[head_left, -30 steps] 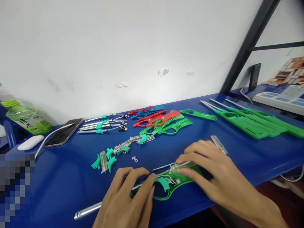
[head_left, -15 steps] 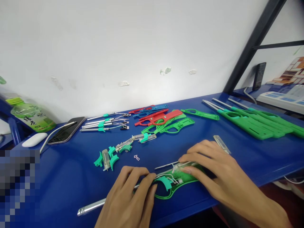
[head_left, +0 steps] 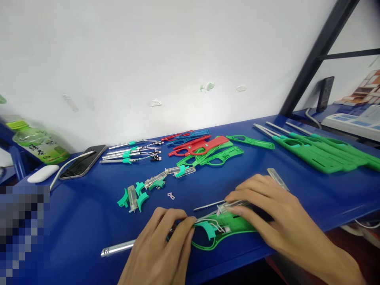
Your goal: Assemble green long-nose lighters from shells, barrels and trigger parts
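A green plastic lighter shell (head_left: 230, 229) lies near the front edge of the blue table (head_left: 74, 221), with a teal trigger (head_left: 208, 229), thin wires and a clear tube inside it. A metal nozzle tube (head_left: 117, 248) sticks out to its left. My left hand (head_left: 162, 249) rests on the shell's left end, fingers curled and pressing on it. My right hand (head_left: 267, 213) lies over the shell's right end, fingertips pinching the clear tube (head_left: 234, 206) down into the shell.
Loose teal triggers and clear tubes (head_left: 136, 196) lie beyond my hands. Farther back are wired nozzle tubes (head_left: 130, 154), red, blue and green shells (head_left: 202, 148), and finished green lighters (head_left: 320, 152) at right. A phone (head_left: 81, 166), white mouse (head_left: 43, 173) and bottle (head_left: 37, 141) sit at left.
Both hands stay on the green shell. It has shifted slightly right and farther from me, and the nozzle tube moved with it. My right fingertips keep pressing the clear tube.
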A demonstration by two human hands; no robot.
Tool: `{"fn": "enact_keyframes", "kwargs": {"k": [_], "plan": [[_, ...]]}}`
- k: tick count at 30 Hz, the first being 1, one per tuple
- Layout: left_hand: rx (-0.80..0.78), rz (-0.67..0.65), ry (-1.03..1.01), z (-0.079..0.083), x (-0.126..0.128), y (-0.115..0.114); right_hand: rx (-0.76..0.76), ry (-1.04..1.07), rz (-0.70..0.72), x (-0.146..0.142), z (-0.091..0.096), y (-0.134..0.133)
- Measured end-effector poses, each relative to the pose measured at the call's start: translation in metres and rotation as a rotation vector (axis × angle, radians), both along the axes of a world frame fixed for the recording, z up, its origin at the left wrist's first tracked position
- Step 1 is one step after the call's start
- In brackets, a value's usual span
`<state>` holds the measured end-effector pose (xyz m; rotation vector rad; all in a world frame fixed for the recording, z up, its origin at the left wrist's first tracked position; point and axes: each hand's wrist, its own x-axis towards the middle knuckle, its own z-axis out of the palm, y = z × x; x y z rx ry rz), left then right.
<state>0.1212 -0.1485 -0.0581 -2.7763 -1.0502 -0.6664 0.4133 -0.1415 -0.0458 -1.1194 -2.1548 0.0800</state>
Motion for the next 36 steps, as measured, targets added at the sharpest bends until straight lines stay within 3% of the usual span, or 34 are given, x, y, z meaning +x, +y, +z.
{"fn": "enact_keyframes", "kwargs": {"k": [10,26,36], "plan": [[-0.052,-0.013,-0.050,0.001,-0.001,-0.003,0.037,-0.046,0.013,0.009,-0.001,-0.003],[-0.043,-0.022,-0.085,0.006,0.003,-0.005,-0.087,-0.083,0.114,0.017,-0.005,-0.003],[-0.080,-0.027,-0.030,0.004,0.001,-0.005,-0.112,-0.165,0.083,0.018,-0.005,-0.014]]}}
